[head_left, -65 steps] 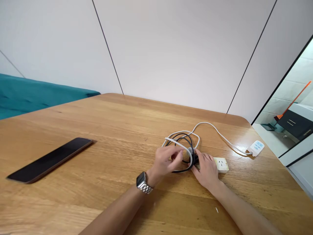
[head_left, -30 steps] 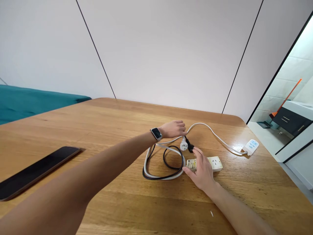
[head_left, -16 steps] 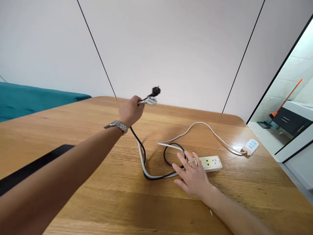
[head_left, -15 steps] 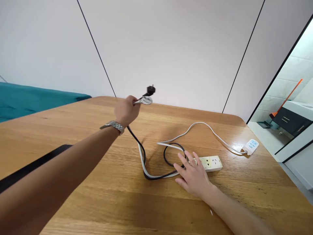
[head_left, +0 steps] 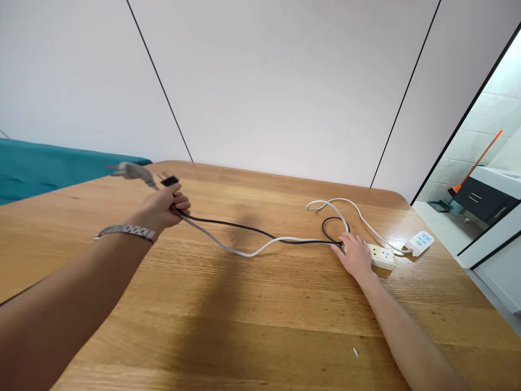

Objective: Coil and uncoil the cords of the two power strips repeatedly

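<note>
My left hand [head_left: 169,205] is closed round a black cable [head_left: 244,227] and a white cable [head_left: 215,239], above the left part of the table. Out of the fist stick a black plug [head_left: 170,180] and a blurred white plug [head_left: 132,170]. Both cables run right to my right hand [head_left: 355,252], which rests over the left end of a white power strip [head_left: 381,257], fingers bent over it. A second white block [head_left: 421,242] with blue markings lies farther right, on a white cord [head_left: 363,215]. Behind my right hand the black cable makes a loop.
The wooden table [head_left: 260,304] stands against a pale panelled wall [head_left: 285,98]. Teal fabric [head_left: 61,165] is at the left. Beyond the right edge are an orange broom [head_left: 484,157] and a dark cabinet [head_left: 474,193]. A small white scrap [head_left: 355,352] lies near the front.
My left hand has moved left and lower with the plugs, pulling the cables straighter. My right hand and the power strip have shifted right; the loops are smaller.
</note>
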Demonstrator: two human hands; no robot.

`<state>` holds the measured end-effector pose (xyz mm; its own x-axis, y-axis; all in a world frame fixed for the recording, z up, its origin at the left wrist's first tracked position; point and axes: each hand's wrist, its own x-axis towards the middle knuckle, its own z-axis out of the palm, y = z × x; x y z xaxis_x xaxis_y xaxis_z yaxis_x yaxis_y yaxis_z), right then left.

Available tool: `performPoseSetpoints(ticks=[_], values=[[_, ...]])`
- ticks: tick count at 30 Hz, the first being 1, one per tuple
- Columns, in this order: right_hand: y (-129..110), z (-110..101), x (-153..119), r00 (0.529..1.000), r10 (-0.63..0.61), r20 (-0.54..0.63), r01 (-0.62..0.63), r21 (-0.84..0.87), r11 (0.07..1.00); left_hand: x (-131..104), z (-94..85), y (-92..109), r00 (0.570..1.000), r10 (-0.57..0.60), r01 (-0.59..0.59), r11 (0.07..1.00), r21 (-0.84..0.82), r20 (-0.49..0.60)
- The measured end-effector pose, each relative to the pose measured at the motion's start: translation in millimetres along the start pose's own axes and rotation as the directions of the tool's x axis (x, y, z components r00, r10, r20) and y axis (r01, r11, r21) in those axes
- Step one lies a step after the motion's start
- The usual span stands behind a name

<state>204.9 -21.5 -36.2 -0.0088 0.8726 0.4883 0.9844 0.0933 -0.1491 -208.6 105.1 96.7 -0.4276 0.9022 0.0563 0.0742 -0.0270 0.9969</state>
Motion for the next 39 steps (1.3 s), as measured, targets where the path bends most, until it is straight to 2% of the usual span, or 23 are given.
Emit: performPoseSetpoints(ticks=[2,4,8,12,16,19,23,27,30,34,39], values=[[7.0,-0.4,1.3,0.998,0.054,-0.044,-0.053,0.032,0.998,-9.7,-1.3,-7.5,0.984,-0.154,0.161,0.985,-0.064,0.094],[10.1,-1.7,1.0,0.993,0.09,-0.082,-0.085,0.058,0.995,-19.8,1.1,-19.6,0.955,-0.253,0.273,0.953,-0.129,0.152],[8.9,-4.5,-0.9,0.991,0.08,-0.108,-0.074,0.057,0.996,-33.3,14.7,-46.9,0.906,-0.353,0.4,0.894,-0.2,0.233],[4.6,-3.6,-2.5,0.992,0.063,-0.114,-0.061,0.024,0.998,-35.3,29.2,-63.5,0.874,-0.392,0.454,0.87,-0.191,0.289],[-2.3,-0.8,-6.1,0.986,0.042,-0.163,-0.037,0.03,0.999,-36.0,39.5,-75.1,0.895,-0.375,0.415,0.899,-0.143,0.242],[-10.9,-1.1,-11.0,0.984,0.021,-0.177,-0.011,0.054,0.998,-40.6,45.0,-85.5,0.936,-0.307,0.324,0.942,-0.084,0.171],[-21.9,-2.4,-17.5,0.992,0.014,-0.129,-0.001,0.097,0.995,-48.3,47.4,-98.0,0.976,-0.192,0.188,0.981,0.044,0.102],[-18.9,-1.3,-16.7,0.981,0.103,-0.162,-0.084,0.125,0.989,-53.2,43.8,-103.3,0.985,-0.14,0.125,0.982,0.142,0.101],[-7.8,-1.4,-12.5,0.966,0.163,-0.202,-0.149,0.083,0.985,-56.6,39.6,-103.6,0.987,-0.137,0.122,0.979,0.164,0.086],[3.3,-4.3,-9.6,0.953,0.227,-0.199,-0.231,-0.001,0.973,-61.8,36.4,-104.2,0.989,-0.124,0.108,0.98,0.169,0.084],[2.6,-6.3,-10.1,0.962,0.223,-0.156,-0.238,-0.086,0.967,-63.6,36.2,-107.1,0.991,-0.091,0.073,0.981,0.177,0.096]])
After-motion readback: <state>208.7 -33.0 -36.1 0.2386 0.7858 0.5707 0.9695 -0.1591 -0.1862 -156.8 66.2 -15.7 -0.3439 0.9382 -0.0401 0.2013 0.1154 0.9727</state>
